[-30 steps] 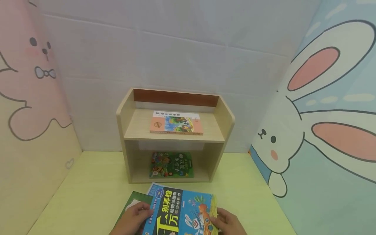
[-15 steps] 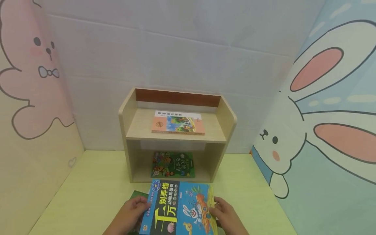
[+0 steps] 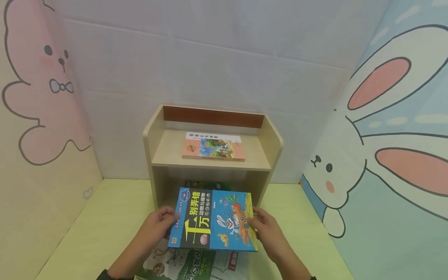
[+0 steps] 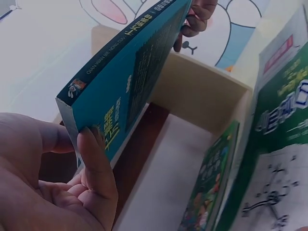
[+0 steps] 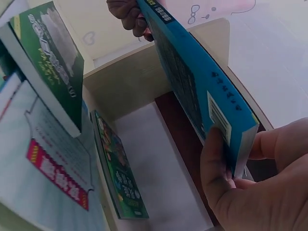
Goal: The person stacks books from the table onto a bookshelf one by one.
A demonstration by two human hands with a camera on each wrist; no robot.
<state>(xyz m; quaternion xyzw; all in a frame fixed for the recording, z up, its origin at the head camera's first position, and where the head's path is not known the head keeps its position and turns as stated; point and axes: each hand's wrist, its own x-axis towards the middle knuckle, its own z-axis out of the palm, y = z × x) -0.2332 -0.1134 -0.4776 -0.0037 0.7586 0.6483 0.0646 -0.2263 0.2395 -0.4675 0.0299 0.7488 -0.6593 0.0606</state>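
Blue rectangular paper book with black title band and yellow lettering (image 3: pixel 225 200), one: held cover-up between the hands, before the lower compartment.

Left hand (image 3: pixel 161 221): clamped on the book's left end, thumb and fingers on opposite faces.

Right hand (image 3: pixel 266 225): clamped likewise on the right end.

Pale wooden two-tier shelf unit (image 3: pixel 275 147), one: placed beyond both hands. On its upper tier, above and beyond the hands: an orange-bordered picture book (image 3: pixel 191 149), laid partly over a white-covered book (image 3: pixel 218 137). In its lower compartment: a dark green illustrated book (image 5: pixel 120 168), laid flat, mostly hidden behind the held book in the head view.

Below and nearer than the hands: a green-and-white book (image 3: pixel 201 264), overlapped with a pale book with a red label (image 3: pixel 222 274).

Risks, as judged: the side panels could be struck by the knuckles if the book is pushed inward, since width is added by both hands. The dark green book could be shoved backward if the far edge is dipped too early. A tilt could be caused by uneven release. Clearance under the upper tier cannot be told.
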